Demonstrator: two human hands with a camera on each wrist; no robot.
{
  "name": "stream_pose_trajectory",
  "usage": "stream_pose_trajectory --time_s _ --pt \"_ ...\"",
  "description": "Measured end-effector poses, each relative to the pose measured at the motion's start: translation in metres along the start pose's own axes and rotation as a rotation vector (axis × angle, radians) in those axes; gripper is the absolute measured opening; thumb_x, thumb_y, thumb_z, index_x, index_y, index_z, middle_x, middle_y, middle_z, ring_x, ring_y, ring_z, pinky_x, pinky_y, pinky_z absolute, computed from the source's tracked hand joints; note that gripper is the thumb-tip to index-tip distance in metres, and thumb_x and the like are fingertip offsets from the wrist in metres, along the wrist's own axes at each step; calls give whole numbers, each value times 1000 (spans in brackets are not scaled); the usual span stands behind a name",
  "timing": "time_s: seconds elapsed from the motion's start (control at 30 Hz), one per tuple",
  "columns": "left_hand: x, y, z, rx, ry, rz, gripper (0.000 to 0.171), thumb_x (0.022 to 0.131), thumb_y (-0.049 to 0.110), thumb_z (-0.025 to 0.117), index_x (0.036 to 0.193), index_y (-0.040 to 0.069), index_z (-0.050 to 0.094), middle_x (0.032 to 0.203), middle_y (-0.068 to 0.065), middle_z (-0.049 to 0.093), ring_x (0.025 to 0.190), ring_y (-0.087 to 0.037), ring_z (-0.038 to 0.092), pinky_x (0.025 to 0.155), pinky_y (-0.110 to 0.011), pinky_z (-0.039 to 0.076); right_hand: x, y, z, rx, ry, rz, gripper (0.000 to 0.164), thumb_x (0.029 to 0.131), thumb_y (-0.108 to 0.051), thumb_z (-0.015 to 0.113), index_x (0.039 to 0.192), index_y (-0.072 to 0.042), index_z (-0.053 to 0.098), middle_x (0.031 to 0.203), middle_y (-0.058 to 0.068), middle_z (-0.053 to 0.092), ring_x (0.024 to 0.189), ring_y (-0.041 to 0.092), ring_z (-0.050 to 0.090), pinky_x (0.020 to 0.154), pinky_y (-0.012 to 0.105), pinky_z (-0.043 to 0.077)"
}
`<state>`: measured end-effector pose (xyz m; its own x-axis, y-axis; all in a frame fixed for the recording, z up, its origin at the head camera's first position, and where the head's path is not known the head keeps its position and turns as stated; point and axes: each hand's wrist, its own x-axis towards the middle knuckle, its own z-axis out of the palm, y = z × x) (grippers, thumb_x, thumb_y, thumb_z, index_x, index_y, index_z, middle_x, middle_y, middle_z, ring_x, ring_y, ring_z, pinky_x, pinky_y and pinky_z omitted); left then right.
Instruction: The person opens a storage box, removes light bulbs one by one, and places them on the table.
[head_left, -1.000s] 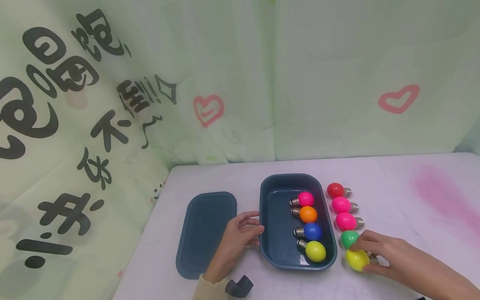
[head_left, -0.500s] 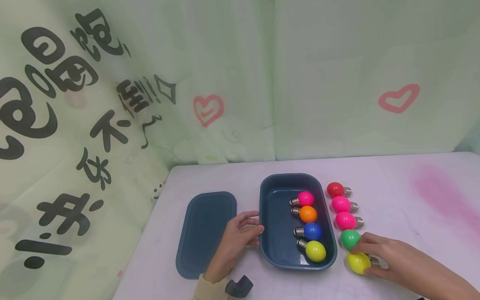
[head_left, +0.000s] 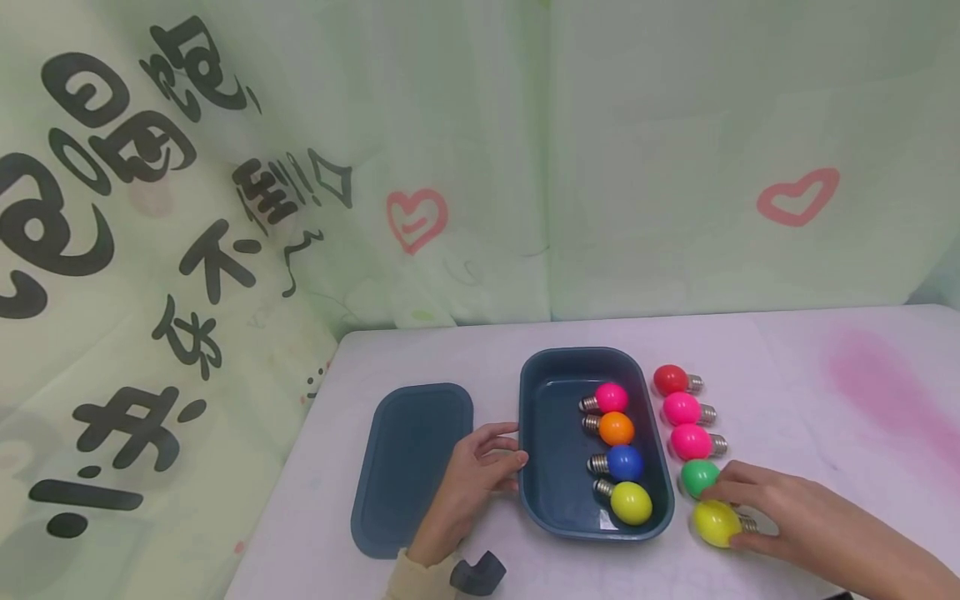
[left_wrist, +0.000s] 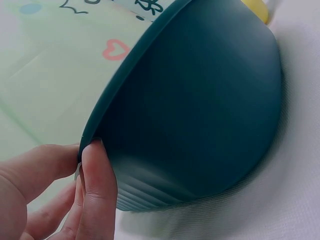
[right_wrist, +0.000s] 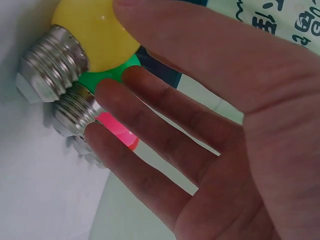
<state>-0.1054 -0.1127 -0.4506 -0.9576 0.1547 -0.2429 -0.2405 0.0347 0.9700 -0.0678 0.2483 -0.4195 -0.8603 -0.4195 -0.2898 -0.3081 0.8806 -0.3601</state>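
Note:
In the head view, my left hand (head_left: pixel 476 483) holds the left rim of a dark blue box (head_left: pixel 551 467). The left wrist view shows thumb and finger pinching that rim. Inside the box lie a pink bulb (head_left: pixel 611 397), an orange bulb (head_left: pixel 617 428), a blue bulb (head_left: pixel 625 463) and a yellow bulb (head_left: pixel 632 503). To its right, my right hand (head_left: pixel 787 508) pinches another yellow light bulb (head_left: pixel 715 524) between thumb and fingers, low at the table. A green bulb (head_left: pixel 699 477) lies right behind it, partly covered by my fingers.
Behind the green bulb, two pink bulbs (head_left: pixel 690 442) and a red bulb (head_left: pixel 671 380) continue the row beside the box. A flat dark blue lid (head_left: pixel 412 450) lies left of the box. A printed curtain (head_left: pixel 637 208) hangs along the table's back edge.
The yellow bulb in my right hand shifted very slightly toward the table's front, then a touch back. My left hand and the box have stayed in place.

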Motion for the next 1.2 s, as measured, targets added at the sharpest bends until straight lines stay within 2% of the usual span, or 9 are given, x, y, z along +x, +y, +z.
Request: stream_pose_trajectory --time_s 0.23,0.6,0.83,1.07,1.2 --pt "0 0 0 0 0 3 45 87 11 76 129 9 62 100 -6 67 82 -15 67 64 -26 59 1 -1 -8 -49 76 -74 42 69 -38 88 106 -25 73 107 -6 64 95 20 65 76 39 60" --pt "1 -1 0 6 5 1 46 86 13 77 130 9 62 101 -7 67 82 -15 67 65 -27 59 6 -16 -25 -77 127 -90 50 71 -36 87 115 -20 72 124 13 65 107 36 65 77 46 60" --pt "2 -2 -1 -2 1 0 46 86 13 77 130 9 62 101 -7 67 82 -15 67 65 -27 59 11 -24 -36 -73 193 -182 50 70 -33 89 115 -20 71 120 4 65 108 30 65 78 42 60" --pt "1 -1 -1 -5 2 -12 46 87 14 76 130 9 62 101 -7 67 83 -14 67 66 -27 59 24 -36 -47 -88 238 -265 47 72 -26 88 116 -19 71 119 3 66 106 27 65 78 38 60" --pt "0 0 -1 -7 0 -13 46 86 14 77 130 9 62 101 -7 67 83 -14 67 66 -27 59 30 -40 -52 -75 227 -259 46 74 -25 87 116 -17 71 118 2 65 105 25 64 79 38 60"
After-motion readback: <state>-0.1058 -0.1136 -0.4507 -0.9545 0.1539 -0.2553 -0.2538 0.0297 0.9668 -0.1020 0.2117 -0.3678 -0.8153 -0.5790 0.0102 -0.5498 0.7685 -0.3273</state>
